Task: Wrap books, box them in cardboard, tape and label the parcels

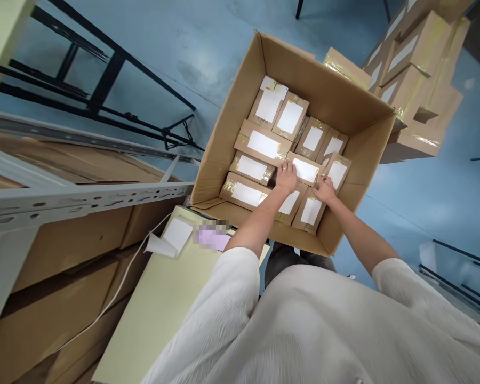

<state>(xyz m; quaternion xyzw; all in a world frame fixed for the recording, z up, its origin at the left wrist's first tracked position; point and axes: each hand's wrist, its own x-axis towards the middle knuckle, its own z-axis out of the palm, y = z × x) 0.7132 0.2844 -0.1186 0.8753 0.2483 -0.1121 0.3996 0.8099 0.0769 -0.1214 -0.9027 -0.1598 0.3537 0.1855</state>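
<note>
A large open carton [328, 80] holds several small cardboard boxes, taped and marked with blank-looking white labels. Between my hands lies one small cardboard box [306, 169], level among the others. My left hand [287, 177] grips its left end, fingers bent over the edge. At its right end my right hand [325, 190] has its fingers closed on the corner, beside another labelled box [338, 173]. The fingertips of both hands are partly hidden. Nearer to me, two more boxes stand under my wrists, one of them a labelled box [310, 210].
A pale green table [160, 298] on the left bears white paper [178, 234] and a blurred purple item [212, 238]. Metal shelving [84, 200] with cartons stands further left. Stacked boxes [416, 101] rise beyond the carton at the right. Black metal frames [104, 80] stand on the blue floor.
</note>
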